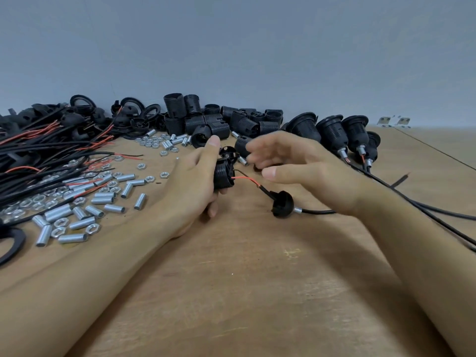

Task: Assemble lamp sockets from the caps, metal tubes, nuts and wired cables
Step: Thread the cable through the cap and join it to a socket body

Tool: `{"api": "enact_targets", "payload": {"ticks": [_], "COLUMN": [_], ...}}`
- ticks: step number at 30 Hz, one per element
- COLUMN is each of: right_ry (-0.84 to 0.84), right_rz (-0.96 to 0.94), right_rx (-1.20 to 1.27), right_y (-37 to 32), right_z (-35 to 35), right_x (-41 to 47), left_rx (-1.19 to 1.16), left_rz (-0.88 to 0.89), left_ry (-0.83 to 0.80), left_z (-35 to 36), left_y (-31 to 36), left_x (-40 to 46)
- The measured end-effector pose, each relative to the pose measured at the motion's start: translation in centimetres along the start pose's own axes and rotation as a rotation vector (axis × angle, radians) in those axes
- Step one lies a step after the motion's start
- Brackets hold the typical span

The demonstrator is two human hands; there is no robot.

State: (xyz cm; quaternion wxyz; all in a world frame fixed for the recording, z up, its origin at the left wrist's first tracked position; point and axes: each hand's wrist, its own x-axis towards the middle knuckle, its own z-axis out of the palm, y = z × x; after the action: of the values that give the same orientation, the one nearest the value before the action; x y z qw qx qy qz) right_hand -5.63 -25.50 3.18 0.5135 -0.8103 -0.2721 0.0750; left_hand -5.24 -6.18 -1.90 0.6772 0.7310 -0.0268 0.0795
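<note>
From the head view, the left hand [198,181] hides most of the ribbed black socket body [223,176] it grips near the middle of the counter [244,279], thumb up along one side. The right hand [293,163] is blurred, fingers spread and holding nothing. Red and black leads run from the socket to a black cap [282,203] lying on the counter with a metal tube [298,210] and cable [319,212], which passes under the right wrist. Toward the left edge, wired cables [38,150], tubes and nuts [77,202] are cut off.
</note>
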Motion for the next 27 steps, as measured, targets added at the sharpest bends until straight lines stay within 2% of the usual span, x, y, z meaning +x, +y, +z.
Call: {"api": "enact_targets", "payload": {"ticks": [4, 7, 13, 17, 23, 27], "right_ry": [-0.227, -0.305, -0.196, -0.176, -0.13, -0.119], "right_rz": [0.214, 0.266, 0.167, 0.168, 0.134, 0.149], "right_rx": [-0.196, -0.317, -0.184, 0.064, 0.139, 0.244], "right_y": [0.5, 0.7, 0.5, 0.4, 0.6, 0.9], "right_z": [-2.1, -2.2, -1.8, -0.9, 0.4, 0.7], "right_x": [-0.7, -0.7, -0.6, -0.5, 0.0, 0.2], "left_rx": [0.007, 0.035, 0.068, 0.158, 0.312, 0.343], "left_rz": [0.013, 0.013, 0.069, 0.148, 0.281, 0.309], "left_ry": [0.007, -0.005, -0.009, -0.043, -0.024, -0.022], "left_z": [0.0, 0.0, 0.0, 0.2, 0.3, 0.3], "left_y": [-0.1, 0.0, -0.1, -0.1, 0.2, 0.2], "left_x": [0.0, 0.0, -0.1, -0.5, -1.1, -1.2]}}
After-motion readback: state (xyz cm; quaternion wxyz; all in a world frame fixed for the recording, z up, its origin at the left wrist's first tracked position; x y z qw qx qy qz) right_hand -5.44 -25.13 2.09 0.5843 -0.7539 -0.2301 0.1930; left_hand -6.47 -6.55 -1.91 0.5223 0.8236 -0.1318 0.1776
